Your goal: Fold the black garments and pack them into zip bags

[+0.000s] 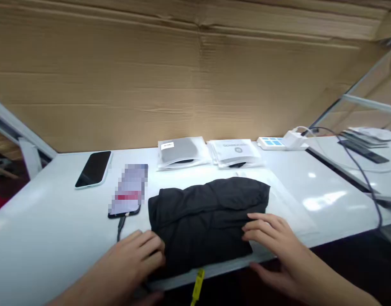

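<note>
A folded black garment [211, 216] lies across the front of the white table, its folds running lengthwise. At its left edge, my left hand [134, 257] rests bent fingers against the cloth, with the thumb apart and low near the table edge. My right hand [275, 246] lays its outstretched fingers on the right end of the garment, thumb spread away below. Under the garment and to its right is a clear plastic sheet or bag [287, 204]. A yellow tag or strap [198, 287] hangs below the front edge of the table; what it joins is hidden.
A phone with a dark screen [93, 169] and a lit phone on a cable [128, 191] lie on the left. Two flat stacks of plastic packets [182, 152] stand at the back, beside a power strip [272, 143]. Cardboard [195, 85] walls the rear; a cable [361, 165] crosses the right.
</note>
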{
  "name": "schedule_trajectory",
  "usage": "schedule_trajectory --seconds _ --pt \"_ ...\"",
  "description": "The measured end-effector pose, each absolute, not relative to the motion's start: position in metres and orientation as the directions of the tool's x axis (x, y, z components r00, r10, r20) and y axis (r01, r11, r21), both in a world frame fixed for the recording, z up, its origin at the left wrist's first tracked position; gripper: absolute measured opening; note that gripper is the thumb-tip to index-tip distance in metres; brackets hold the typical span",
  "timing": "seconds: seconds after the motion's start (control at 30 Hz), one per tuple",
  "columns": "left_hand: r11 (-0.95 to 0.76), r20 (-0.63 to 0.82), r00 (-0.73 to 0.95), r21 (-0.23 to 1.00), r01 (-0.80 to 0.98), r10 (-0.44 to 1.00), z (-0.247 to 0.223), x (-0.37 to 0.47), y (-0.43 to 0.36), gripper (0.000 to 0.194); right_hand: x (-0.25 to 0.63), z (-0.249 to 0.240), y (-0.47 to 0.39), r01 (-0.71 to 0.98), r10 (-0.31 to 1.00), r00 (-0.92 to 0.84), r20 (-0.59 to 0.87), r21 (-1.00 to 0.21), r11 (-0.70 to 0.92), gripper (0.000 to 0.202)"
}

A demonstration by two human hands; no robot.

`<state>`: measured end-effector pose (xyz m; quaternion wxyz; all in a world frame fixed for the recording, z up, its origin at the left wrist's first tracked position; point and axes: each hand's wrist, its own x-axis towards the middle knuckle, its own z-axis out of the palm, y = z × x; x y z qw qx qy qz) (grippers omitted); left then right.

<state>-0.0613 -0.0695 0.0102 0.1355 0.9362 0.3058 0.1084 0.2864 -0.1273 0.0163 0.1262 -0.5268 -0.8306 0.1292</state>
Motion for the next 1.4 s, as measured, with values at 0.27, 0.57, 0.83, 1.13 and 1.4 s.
schedule_trajectory --seconds 0.27,0.57,0.83,1.13,1.4 --pt "-0.721 0.008 0.804 0.447 0.529 0.595 0.007 -0.059 -0.045 0.021 0.277 0.008 -0.117 0.838 0.913 -0.386 0.132 -0.363 0.407 0.009" --pt "-0.719 0.022 0.719 -0.022 0.695 0.694 0.038 -0.028 0.007 0.015 0.293 0.01 -0.061 0.896 0.91 -0.165 0.381 -0.328 0.3 0.017" --pt "-0.948 0.162 0.934 0.088 0.306 0.317 0.02 0.034 -0.015 0.038 0.356 0.013 -0.082 0.868 0.953 0.243 0.179 -0.48 -0.131 0.05" --pt "-0.954 0.131 0.952 0.156 0.255 0.276 -0.012 0.044 -0.025 0.049 0.339 -0.017 -0.076 0.728 0.938 0.327 0.114 -0.663 -0.174 0.06" --pt "-0.949 0.201 0.93 0.136 0.285 0.308 -0.015 0.028 -0.033 0.048 0.308 0.005 -0.072 0.732 0.882 0.332 0.336 -0.681 -0.017 0.054"
